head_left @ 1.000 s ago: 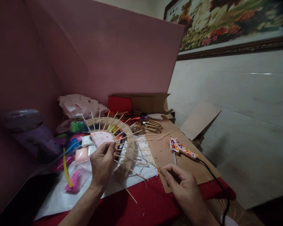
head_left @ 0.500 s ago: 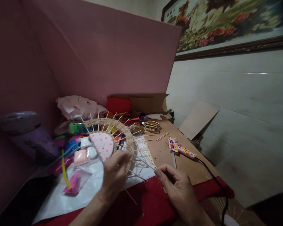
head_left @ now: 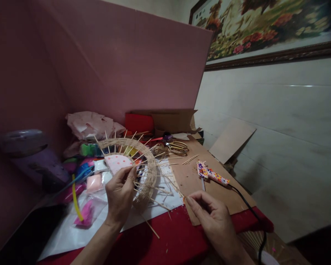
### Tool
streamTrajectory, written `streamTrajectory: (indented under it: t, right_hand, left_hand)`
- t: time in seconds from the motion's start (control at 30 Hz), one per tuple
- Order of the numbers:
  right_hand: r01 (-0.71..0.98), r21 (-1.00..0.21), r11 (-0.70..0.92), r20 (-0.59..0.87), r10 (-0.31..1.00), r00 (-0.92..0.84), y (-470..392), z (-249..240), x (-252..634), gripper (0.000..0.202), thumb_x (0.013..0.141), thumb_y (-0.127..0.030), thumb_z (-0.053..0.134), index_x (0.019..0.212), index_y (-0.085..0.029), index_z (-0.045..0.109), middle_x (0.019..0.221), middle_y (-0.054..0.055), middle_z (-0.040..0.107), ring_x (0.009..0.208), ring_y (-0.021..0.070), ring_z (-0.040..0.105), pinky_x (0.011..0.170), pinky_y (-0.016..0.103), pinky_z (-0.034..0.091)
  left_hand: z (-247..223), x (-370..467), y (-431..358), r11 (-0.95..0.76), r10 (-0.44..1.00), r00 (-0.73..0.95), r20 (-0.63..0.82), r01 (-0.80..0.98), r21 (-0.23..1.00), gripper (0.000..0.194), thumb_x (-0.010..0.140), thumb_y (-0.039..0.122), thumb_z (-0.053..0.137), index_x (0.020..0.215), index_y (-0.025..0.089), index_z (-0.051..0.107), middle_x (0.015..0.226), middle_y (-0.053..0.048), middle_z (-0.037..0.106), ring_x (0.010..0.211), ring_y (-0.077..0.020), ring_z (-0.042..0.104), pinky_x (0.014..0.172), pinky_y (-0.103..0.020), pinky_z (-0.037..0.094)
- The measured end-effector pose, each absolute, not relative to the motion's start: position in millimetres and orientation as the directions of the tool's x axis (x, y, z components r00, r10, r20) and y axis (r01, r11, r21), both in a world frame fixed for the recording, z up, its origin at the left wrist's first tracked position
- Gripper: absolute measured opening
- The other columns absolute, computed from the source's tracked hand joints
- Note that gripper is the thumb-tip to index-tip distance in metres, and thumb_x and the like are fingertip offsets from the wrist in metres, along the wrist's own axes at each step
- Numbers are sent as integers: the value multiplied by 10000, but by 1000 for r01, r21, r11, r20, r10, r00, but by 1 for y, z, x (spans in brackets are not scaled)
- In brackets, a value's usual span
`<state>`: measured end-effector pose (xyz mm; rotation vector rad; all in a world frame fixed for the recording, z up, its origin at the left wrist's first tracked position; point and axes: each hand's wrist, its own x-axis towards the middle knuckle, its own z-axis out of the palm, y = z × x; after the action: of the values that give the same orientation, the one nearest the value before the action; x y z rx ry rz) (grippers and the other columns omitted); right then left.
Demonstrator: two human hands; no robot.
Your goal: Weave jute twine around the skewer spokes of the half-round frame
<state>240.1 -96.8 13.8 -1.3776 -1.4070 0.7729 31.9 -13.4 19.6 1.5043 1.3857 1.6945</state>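
Observation:
A half-round frame of thin wooden sticks carries a curved band of woven twine (head_left: 151, 169). At its centre is a white half-disc with red dots (head_left: 117, 162). My left hand (head_left: 120, 197) is closed on the edge of this half-disc, thumb and fingers pinched together, and hides part of it. Lower right of the band, my right hand (head_left: 212, 217) pinches the end of a thin strand of twine (head_left: 178, 189), which runs back toward the woven band. Loose sticks (head_left: 150, 224) lie beneath the frame.
A flower-patterned glue gun (head_left: 212, 175) with a black cord rests on brown cardboard (head_left: 187, 176) at the right. Scissors (head_left: 178, 148) lie behind it. Bags of coloured clay (head_left: 93, 183) and a purple container (head_left: 35, 162) stand left. Red cloth (head_left: 165, 243) covers the front edge.
My left hand has moved left and up from the lower part of the band to the dotted half-disc. The right hand has shifted slightly, still pinching the twine.

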Motion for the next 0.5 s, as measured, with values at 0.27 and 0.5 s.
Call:
streamTrajectory:
  t: [0.27, 0.5]
  right_hand:
    - [319, -930, 184, 240, 959, 148, -97, 14, 233, 281, 807, -402, 539, 679, -154, 575, 568, -15, 460, 505, 96, 402, 448, 199, 336]
    - [304, -926, 226, 271, 955, 117, -97, 19, 225, 239, 817, -365, 543, 709, -156, 584, 584, -11, 497, 503, 91, 429, 450, 184, 352]
  left_hand:
    - [25, 32, -19, -573, 622, -266, 737, 486, 660, 434, 796, 83, 437, 1185, 228, 561, 1196, -56, 539, 1100, -189, 502, 941, -343, 402]
    - [22, 50, -38, -600, 775, 372, 511, 178, 780, 224, 798, 218, 563, 995, 200, 666, 915, -68, 687, 791, -161, 618, 705, -277, 492]
